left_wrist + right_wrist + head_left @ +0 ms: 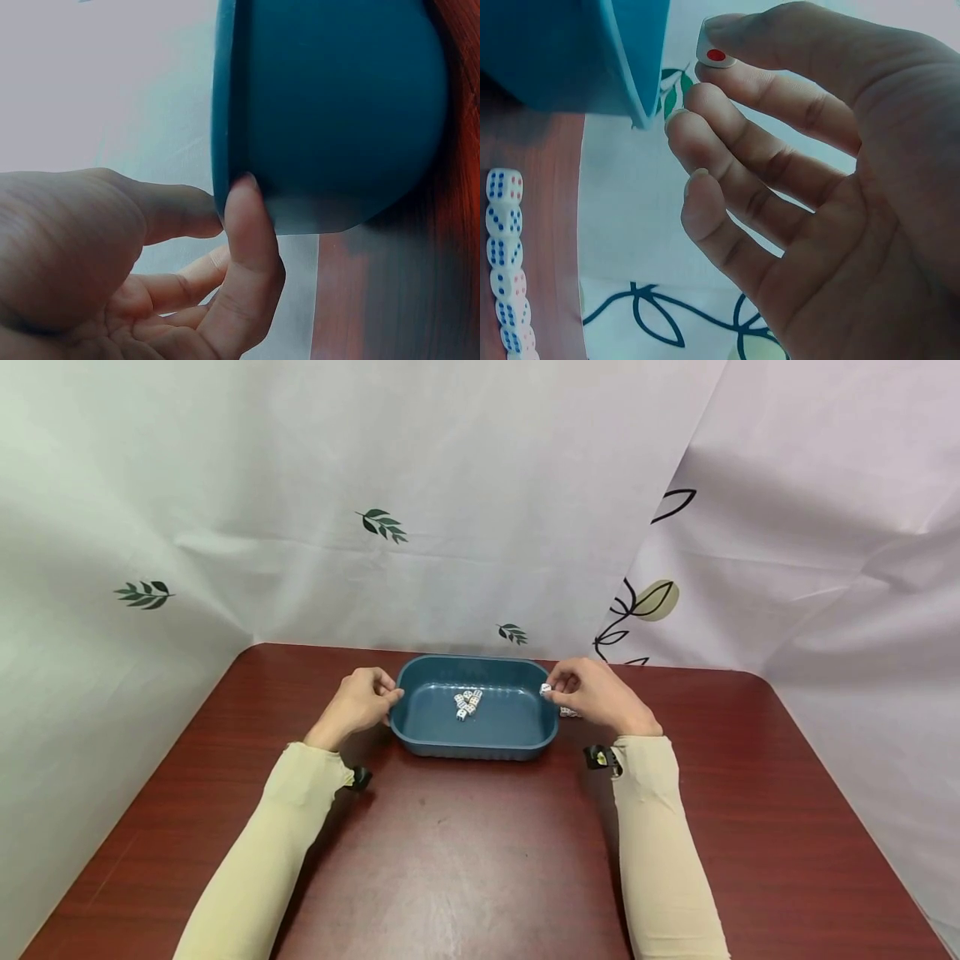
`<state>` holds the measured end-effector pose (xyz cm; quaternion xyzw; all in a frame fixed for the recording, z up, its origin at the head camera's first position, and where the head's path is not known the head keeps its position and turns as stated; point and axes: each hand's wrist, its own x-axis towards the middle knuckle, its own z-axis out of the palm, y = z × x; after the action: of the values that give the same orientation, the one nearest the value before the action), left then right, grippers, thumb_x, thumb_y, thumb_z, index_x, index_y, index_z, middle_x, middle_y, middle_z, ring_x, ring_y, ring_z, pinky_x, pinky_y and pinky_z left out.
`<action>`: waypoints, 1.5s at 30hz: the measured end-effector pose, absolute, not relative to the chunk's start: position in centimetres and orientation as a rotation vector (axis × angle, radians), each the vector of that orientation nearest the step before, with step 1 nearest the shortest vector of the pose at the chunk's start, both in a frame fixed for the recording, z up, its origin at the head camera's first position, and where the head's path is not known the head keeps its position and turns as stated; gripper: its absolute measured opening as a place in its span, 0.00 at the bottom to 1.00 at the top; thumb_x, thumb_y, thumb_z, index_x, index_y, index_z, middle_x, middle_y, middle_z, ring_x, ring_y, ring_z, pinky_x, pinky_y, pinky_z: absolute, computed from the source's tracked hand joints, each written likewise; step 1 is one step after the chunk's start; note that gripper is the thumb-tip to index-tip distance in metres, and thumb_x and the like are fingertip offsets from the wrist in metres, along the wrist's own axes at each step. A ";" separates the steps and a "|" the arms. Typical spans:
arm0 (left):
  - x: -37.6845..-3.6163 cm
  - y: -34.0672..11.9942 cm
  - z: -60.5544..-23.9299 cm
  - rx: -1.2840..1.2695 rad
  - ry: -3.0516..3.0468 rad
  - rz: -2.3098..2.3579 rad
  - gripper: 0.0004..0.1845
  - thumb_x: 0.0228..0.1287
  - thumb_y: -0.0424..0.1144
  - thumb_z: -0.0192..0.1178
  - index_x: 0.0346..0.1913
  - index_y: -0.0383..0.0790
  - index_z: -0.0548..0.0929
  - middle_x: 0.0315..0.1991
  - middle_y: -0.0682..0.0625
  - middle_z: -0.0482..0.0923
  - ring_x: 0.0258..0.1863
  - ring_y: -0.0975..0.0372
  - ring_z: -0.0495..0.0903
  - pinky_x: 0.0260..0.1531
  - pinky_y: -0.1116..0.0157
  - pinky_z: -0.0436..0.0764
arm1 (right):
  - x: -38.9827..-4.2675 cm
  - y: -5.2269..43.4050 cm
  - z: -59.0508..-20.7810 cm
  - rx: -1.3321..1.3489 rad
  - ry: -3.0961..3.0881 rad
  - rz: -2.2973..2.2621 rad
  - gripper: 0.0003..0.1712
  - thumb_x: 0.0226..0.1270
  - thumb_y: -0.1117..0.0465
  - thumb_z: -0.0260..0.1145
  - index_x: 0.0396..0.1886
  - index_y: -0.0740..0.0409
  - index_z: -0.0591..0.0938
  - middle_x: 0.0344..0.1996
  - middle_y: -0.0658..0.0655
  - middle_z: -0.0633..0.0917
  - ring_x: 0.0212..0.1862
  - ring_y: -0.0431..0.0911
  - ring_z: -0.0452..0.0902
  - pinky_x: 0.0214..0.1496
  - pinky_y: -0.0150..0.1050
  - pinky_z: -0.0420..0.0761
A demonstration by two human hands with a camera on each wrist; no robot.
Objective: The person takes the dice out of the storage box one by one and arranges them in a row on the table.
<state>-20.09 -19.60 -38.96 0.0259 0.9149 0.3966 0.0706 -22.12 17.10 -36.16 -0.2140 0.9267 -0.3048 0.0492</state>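
A blue oblong tray [480, 747] with raised walls sits toward the back of the table. Several white dice [468, 702] lie clustered on its floor. At the tray's left end, my left hand [362, 700] pinches the rim between thumb and index finger; the left wrist view shows this rim [223, 112] up close. My right hand [600, 695] is over the tray's right end and pinches one white die [716, 51] between thumb and index finger, a red dot facing the wrist camera. Its other fingers are spread loosely below the die.
A row of several dice [507, 255] stands on the table just right of the tray, partly hidden by my right hand in the head view. The dark red table [450, 860] meets a white leaf-print cloth [480, 527] at the back.
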 end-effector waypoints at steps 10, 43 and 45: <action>-20.1 -19.5 -39.0 0.079 2.746 1.196 0.11 0.75 0.38 0.59 0.45 0.29 0.78 0.36 0.41 0.79 0.29 0.47 0.86 0.29 0.65 0.83 | -22.3 19.1 -36.1 -0.609 2.863 -0.917 0.03 0.67 0.61 0.71 0.38 0.55 0.87 0.32 0.53 0.86 0.36 0.45 0.81 0.42 0.39 0.80; -20.2 -19.5 -39.1 0.078 2.751 1.198 0.11 0.75 0.37 0.59 0.45 0.29 0.78 0.37 0.40 0.79 0.29 0.48 0.87 0.29 0.65 0.84 | -22.1 23.4 -36.2 -0.470 2.939 -0.930 0.05 0.69 0.61 0.69 0.41 0.56 0.87 0.35 0.56 0.87 0.38 0.47 0.80 0.45 0.38 0.79; -20.2 -19.6 -39.1 0.075 2.751 1.198 0.11 0.75 0.37 0.59 0.46 0.29 0.78 0.37 0.40 0.79 0.30 0.48 0.87 0.30 0.65 0.84 | -22.1 23.5 -36.3 -0.479 2.952 -0.924 0.05 0.69 0.61 0.69 0.40 0.56 0.87 0.34 0.56 0.87 0.38 0.47 0.80 0.45 0.38 0.79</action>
<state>-20.19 -19.56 -39.05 0.0248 0.9143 0.3982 0.0699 -22.08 23.54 -36.27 -0.1532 0.9431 -0.2951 0.0057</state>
